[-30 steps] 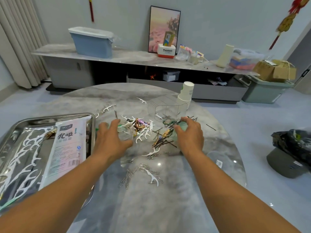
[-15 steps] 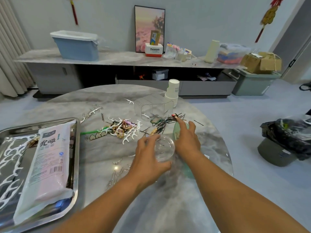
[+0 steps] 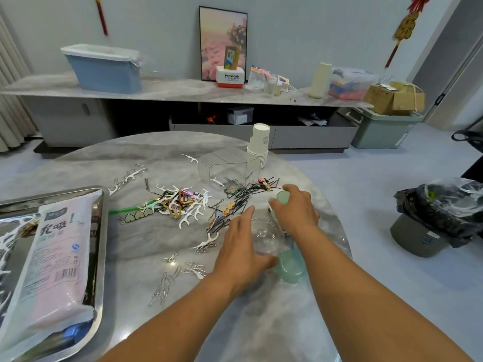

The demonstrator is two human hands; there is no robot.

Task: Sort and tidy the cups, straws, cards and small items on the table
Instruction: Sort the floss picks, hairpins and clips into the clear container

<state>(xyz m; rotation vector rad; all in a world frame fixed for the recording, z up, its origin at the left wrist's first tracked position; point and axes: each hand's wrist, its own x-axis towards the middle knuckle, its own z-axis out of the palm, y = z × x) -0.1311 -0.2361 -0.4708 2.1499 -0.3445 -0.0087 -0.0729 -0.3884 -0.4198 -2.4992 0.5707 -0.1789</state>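
here, the left hand curls around a clear plastic cup lying on the marble table, thumb below, fingers over its far side. the right hand grips a pale green cup just beside it. another green cup lies under the right wrist. hairpins and white floss picks lie scattered beyond; a steel tray sits at left.

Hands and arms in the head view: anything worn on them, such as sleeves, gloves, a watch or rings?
Nothing worn shows. Both forearms are bare from the bottom edge of the picture up to the wrists, with no sleeve in view. The left hand and the right hand have no gloves, and no watch, band or ring is visible on them.
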